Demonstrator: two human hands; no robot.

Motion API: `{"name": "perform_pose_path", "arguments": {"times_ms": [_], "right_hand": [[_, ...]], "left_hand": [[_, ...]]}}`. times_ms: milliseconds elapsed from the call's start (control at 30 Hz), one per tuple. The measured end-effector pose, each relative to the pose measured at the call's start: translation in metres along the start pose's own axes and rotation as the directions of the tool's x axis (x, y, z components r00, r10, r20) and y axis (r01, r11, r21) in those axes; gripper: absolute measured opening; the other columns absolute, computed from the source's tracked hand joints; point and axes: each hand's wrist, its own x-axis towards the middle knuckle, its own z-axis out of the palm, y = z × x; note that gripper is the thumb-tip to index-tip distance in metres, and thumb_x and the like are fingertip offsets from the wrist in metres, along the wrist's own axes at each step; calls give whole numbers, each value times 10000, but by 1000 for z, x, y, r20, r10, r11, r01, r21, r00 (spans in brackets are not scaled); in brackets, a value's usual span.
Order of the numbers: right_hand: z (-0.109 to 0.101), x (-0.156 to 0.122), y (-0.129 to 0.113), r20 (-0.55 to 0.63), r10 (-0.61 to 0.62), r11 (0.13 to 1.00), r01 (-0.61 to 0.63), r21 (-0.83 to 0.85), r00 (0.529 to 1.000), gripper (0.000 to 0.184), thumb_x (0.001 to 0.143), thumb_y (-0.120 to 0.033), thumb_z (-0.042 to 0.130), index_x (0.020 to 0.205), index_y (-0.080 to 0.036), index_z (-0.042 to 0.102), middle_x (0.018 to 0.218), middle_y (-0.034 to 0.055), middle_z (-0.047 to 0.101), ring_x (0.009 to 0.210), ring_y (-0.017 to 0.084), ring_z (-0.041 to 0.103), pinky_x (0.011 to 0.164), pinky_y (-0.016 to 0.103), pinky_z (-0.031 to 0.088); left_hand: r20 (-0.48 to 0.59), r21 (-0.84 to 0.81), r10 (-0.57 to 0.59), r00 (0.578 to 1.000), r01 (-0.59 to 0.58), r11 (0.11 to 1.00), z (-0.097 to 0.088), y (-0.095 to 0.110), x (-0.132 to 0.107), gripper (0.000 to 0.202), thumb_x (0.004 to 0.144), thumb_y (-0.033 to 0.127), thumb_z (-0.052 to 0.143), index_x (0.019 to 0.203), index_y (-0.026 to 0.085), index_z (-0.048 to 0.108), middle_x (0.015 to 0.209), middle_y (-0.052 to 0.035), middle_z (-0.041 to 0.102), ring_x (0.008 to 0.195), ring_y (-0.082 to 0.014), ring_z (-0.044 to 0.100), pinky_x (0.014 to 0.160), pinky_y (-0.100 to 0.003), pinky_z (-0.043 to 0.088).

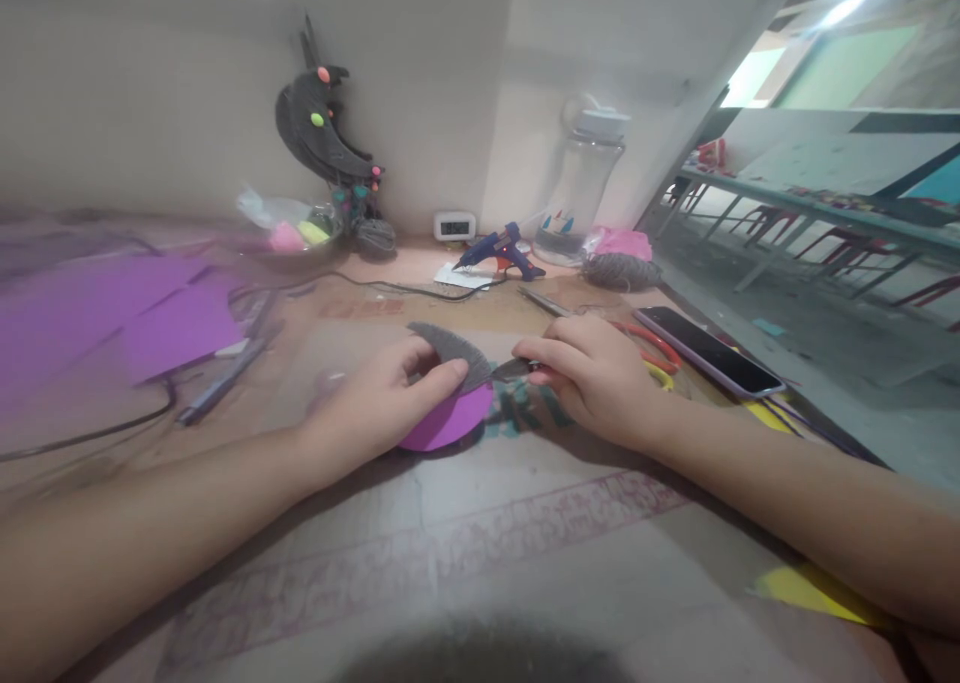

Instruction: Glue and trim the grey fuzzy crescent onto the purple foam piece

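Observation:
Between the thumb and fingers of my left hand (390, 393) is a grey crescent (457, 355) with a fine, thread-like texture. A purple rounded paper piece (450, 423) shows beneath it, against the same hand. My right hand (592, 378) is closed, its fingertips pinching a small dark pointed piece (512, 368) that reaches the crescent's right side. Whether that piece is a tool or part of the crescent, I cannot tell. Scissors with orange handles (660, 348) lie behind my right hand, partly hidden by it.
A blue glue gun (499, 251) stands at the back by a small digital clock (454, 226) and a clear bottle (581, 188). Grey yarn (621, 271) and a phone (709, 348) lie right. Purple sheets (180, 323) spread left. A decorated dark crescent (311, 128) leans against the wall.

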Motion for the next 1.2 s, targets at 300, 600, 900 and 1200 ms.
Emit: {"name": "perform_pose_path", "arguments": {"times_ms": [300, 600, 900, 1200], "right_hand": [[4, -2, 3, 14, 15, 999, -15, -41, 1000, 360, 1008, -325, 369, 973, -140, 676, 714, 48, 560, 648, 172, 445, 605, 298, 300], [3, -2, 2, 13, 13, 999, -12, -50, 1000, 360, 1010, -329, 362, 987, -149, 673, 729, 50, 575, 653, 172, 451, 612, 301, 304], [2, -3, 4, 19, -15, 994, 17, -106, 1000, 369, 1018, -329, 347, 987, -172, 679, 714, 39, 590, 645, 167, 446, 611, 303, 289], [2, -3, 2, -20, -2, 999, 1, -35, 1000, 361, 1014, -345, 354, 988, -157, 660, 727, 45, 585, 651, 166, 458, 616, 296, 311]], "left_hand": [[3, 8, 6, 1000, -6, 1000, 0, -6, 2, 401, 854, 543, 514, 894, 180, 679, 849, -40, 713, 797, -237, 644, 656, -317, 472], [5, -91, 21, 1000, -21, 996, 0, -5, 0, 337, 834, 490, 550, 878, 186, 689, 813, -34, 716, 763, -232, 656, 624, -302, 486], [55, -96, -20, 998, 25, 995, 0, -6, 2, 369, 846, 528, 538, 885, 188, 677, 842, -35, 717, 778, -230, 661, 650, -307, 493], [56, -115, 1, 998, 5, 993, 0, -7, 1, 354, 857, 515, 539, 909, 194, 678, 875, -36, 719, 822, -237, 660, 682, -317, 493]]}}
